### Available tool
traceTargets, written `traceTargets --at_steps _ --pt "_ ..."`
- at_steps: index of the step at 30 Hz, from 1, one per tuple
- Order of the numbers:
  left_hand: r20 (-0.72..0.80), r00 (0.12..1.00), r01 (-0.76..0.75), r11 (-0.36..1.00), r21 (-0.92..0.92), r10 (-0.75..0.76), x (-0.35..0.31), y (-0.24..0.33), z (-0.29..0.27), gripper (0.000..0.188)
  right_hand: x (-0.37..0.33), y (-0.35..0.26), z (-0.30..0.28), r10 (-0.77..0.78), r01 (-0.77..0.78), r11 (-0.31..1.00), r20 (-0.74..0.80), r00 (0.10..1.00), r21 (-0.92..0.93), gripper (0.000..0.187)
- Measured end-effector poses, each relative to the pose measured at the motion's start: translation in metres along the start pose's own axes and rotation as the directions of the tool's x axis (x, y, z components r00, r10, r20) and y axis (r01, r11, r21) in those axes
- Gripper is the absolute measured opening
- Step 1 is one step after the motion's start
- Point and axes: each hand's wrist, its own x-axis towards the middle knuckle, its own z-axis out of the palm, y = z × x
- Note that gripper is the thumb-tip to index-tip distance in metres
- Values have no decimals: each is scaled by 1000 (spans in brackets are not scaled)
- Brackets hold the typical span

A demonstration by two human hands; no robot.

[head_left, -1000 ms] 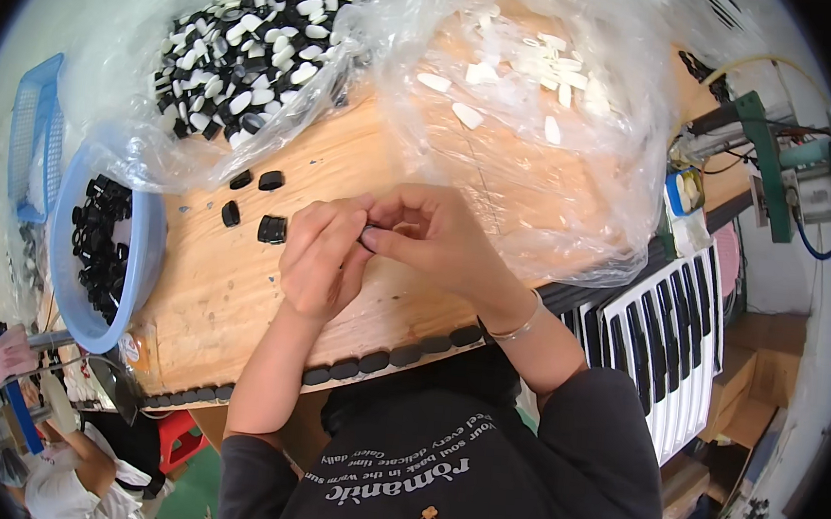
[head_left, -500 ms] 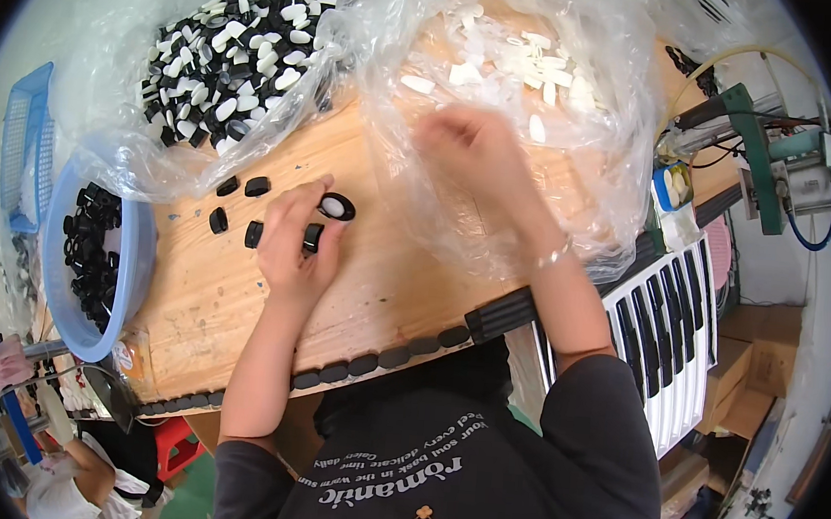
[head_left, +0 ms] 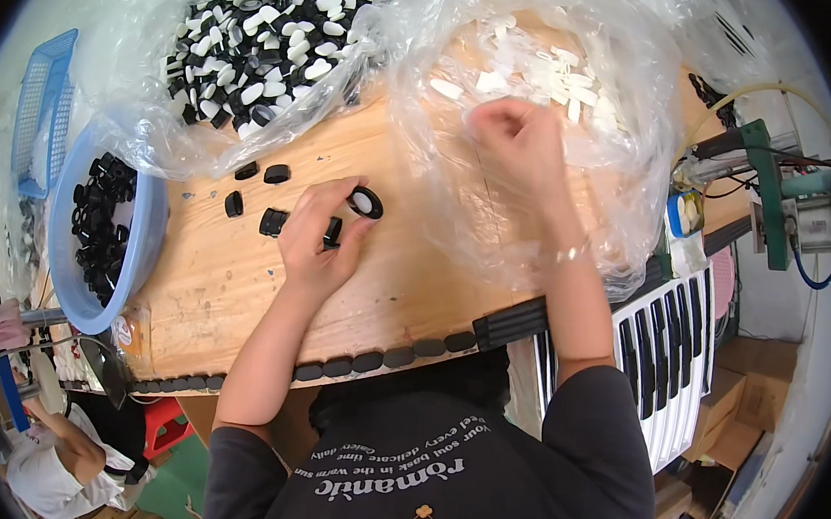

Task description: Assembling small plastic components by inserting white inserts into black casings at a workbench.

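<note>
My left hand (head_left: 317,242) rests low over the wooden table, its thumb and fingers closed on a small black oval cap (head_left: 365,203) with a white disc in its middle. Under and beside that hand lie more black caps, one partly hidden by the thumb and another pair (head_left: 273,222) just left of the fingers. My right hand (head_left: 522,141) hovers over the clear plastic sheet (head_left: 443,154), close to a heap of white oval pieces (head_left: 567,76). Its fingertips are pinched together; whatever they hold is too small to make out.
A blue basin (head_left: 150,248) of black caps stands at the left. Behind, a plastic bag holds mixed black and white pieces (head_left: 256,52). Dark oval pads (head_left: 398,357) line the table's front edge. To the right are a black-and-white keyboard-like panel (head_left: 666,357) and a green-framed machine (head_left: 767,194).
The whole view has shifted slightly, so the table things appear farther right. My right hand, blurred before, is sharper and a little to the right. My left hand keeps the black cap.
</note>
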Motion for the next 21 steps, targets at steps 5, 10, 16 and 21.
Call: traceTargets --at_steps 5,10,16,21 --pt "66 997 -31 999 14 30 4 11 3 41 -64 -42 41 -143 99 977 240 960 186 3" --pt "79 994 -76 997 -16 77 0 13 -2 41 -69 -46 48 -173 137 977 233 957 164 5" --pt "95 984 -138 979 -150 154 3 13 -5 44 -55 -34 42 39 -422 798 663 748 430 13" --pt "82 980 -170 978 -121 180 6 15 -10 44 -55 -27 54 6 -423 757 643 766 498 15"
